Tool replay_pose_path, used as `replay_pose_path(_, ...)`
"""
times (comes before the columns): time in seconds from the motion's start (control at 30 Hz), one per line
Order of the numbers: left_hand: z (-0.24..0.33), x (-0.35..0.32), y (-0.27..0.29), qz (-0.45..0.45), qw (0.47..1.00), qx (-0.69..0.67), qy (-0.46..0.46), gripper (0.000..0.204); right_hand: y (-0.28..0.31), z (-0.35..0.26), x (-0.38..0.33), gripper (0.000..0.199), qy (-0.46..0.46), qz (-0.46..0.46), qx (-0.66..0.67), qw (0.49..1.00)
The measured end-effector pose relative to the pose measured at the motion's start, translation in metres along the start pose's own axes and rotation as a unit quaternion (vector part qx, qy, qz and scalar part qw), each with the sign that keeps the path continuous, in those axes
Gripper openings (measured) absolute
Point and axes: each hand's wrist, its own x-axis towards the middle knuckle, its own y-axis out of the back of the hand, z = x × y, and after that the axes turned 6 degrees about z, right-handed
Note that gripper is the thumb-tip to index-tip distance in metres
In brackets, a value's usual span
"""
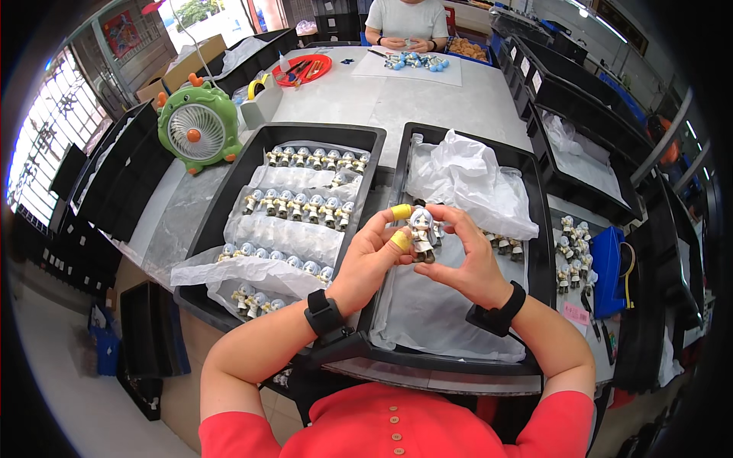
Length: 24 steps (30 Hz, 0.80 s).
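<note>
Yellow wraps [401, 242] covered my left thumb and forefinger; my left hand [368, 252] and right hand [475, 263] together pinched a silver-haired figurine [422, 233] (upright, facing me) above the right-hand black tray [544, 282], lined with white sheeting [416, 313].

I note a bright barred window [57, 126], far left; my pale grey table [336, 107], upper centre; a lit strip light [603, 21], upper right; light-toned floor [197, 347], lower left.

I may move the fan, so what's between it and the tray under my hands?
In the head view, another black tray with rows of figurines lies between the green fan and that tray.
</note>
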Motion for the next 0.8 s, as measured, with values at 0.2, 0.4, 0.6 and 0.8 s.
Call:
replay_pose_path(0.2, -0.001, 0.001, 0.002, 0.002, 0.999, -0.03, 0.013, 0.038, 0.0, 0.002, 0.0, 0.072, -0.005, 0.001, 0.016, 1.0)
replay_pose_path(0.4, 0.001, 0.0, 0.0, -0.008, 0.998, -0.06, 0.018, 0.036, -0.002, 0.003, -0.002, 0.077, -0.035, 0.012, 0.072, 0.997)
replay_pose_path(0.6, -0.001, -0.001, 0.001, 0.024, 0.999, 0.035, -0.002, 0.038, -0.004, -0.002, -0.002, 0.079, 0.083, 0.048, -0.018, 0.995)
replay_pose_path(0.8, 0.001, -0.005, -0.007, -0.047, 0.998, 0.027, -0.024, 0.049, -0.003, -0.003, 0.0, 0.079, 0.248, 0.087, -0.16, 0.951)
